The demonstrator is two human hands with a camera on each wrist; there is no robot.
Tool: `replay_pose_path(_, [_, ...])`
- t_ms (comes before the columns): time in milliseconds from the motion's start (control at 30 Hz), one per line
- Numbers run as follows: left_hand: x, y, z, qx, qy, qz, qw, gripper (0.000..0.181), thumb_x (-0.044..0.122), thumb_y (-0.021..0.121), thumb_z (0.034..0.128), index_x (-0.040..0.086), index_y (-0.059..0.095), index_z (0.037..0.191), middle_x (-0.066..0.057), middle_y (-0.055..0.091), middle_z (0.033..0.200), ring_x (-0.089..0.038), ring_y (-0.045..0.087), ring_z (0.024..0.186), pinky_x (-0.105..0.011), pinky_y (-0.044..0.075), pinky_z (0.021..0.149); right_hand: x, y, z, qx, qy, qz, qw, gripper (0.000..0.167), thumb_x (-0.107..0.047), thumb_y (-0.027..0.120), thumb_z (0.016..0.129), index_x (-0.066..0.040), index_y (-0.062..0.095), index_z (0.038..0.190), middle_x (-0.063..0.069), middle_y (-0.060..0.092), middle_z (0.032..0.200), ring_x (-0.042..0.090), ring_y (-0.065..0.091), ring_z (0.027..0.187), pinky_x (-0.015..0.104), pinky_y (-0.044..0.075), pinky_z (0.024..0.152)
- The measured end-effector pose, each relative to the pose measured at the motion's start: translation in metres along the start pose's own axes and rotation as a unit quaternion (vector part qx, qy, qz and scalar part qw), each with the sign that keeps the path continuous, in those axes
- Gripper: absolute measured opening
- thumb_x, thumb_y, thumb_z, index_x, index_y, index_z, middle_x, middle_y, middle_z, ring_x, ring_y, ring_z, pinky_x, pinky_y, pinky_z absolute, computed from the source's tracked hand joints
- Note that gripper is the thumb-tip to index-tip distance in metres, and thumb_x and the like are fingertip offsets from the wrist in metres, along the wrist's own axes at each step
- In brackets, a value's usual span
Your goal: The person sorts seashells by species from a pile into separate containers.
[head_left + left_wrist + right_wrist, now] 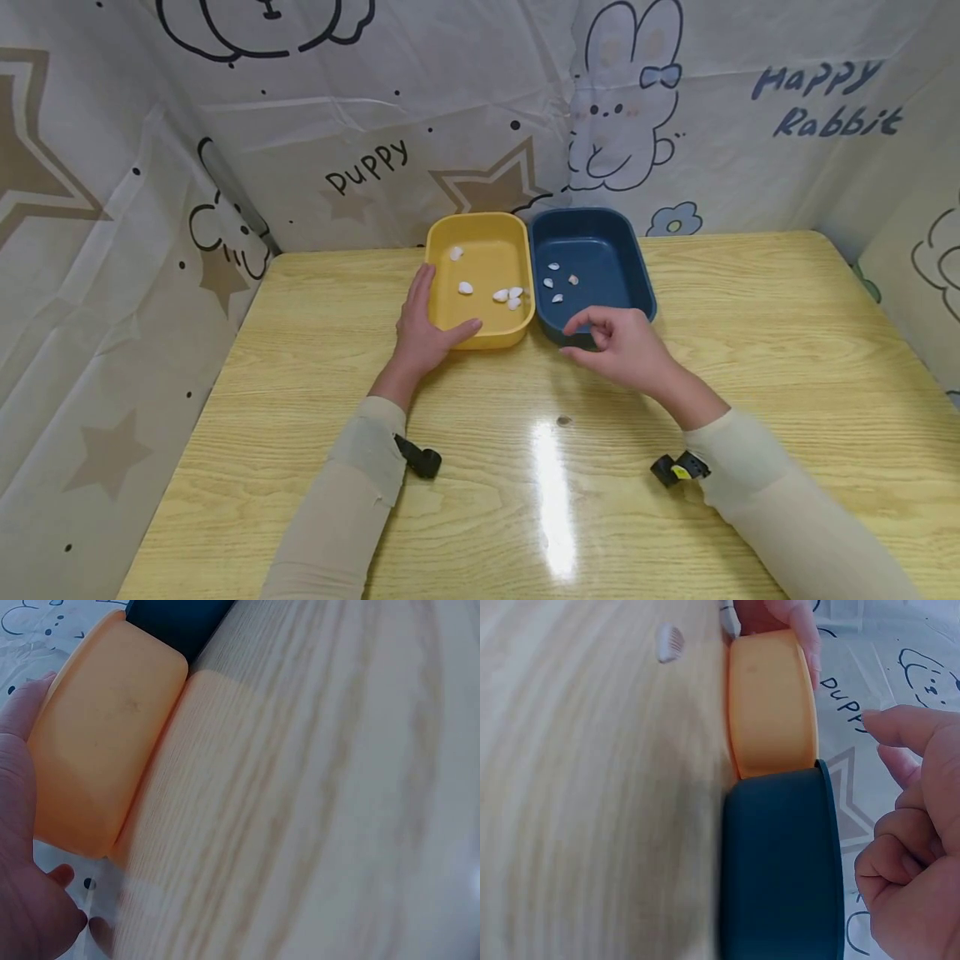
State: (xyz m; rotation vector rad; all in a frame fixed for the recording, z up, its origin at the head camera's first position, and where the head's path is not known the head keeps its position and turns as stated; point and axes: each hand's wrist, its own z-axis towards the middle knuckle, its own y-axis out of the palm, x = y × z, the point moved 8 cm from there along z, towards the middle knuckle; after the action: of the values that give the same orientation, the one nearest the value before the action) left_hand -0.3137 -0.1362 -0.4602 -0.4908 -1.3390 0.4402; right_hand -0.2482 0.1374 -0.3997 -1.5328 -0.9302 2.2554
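My left hand rests against the left front corner of a yellow tray, its fingers along the outer side and its thumb over the front rim. In the left wrist view that hand lies spread beside the tray wall. Several white shells lie inside. My right hand hovers at the near edge of a dark blue tray, thumb and forefinger apart with nothing visible between them. Several small shells lie in the blue tray's left part. One ribbed shell lies on the table.
Both trays stand side by side at the back of the wooden table. Behind it hangs a printed cloth with cartoon animals and stars. A bright light reflection lies on the tabletop between the forearms.
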Motion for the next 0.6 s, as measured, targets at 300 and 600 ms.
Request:
replay_pose_path(300, [0.002,0.000,-0.001,-0.001,-0.002,-0.003,1.0000,0.110,0.050,0.081,0.0784,0.024,0.015,0.161,0.011,0.008,0.165,-0.019,0.010,0.149,-0.059,0.009,0.112,0.009,0.014,-0.012,-0.041,0.017,0.018,0.9988,0.021,-0.015,0.084,0.082,-0.007,0.073,0.097,-0.006,0.033,0.056,0.013,0.034,0.051,0.030,0.032,0.054])
replay_pose_path(600, [0.002,-0.001,-0.001,0.001,-0.004,-0.003,1.0000,0.109,0.050,0.081,0.0786,0.023,0.015,0.161,0.011,0.008,0.165,-0.019,0.011,0.149,-0.060,0.008,0.112,0.013,0.025,-0.023,-0.070,0.017,0.017,0.9973,0.024,-0.012,0.085,0.080,-0.005,0.073,0.099,-0.009,0.032,0.055,0.010,0.033,0.049,0.029,0.033,0.053])
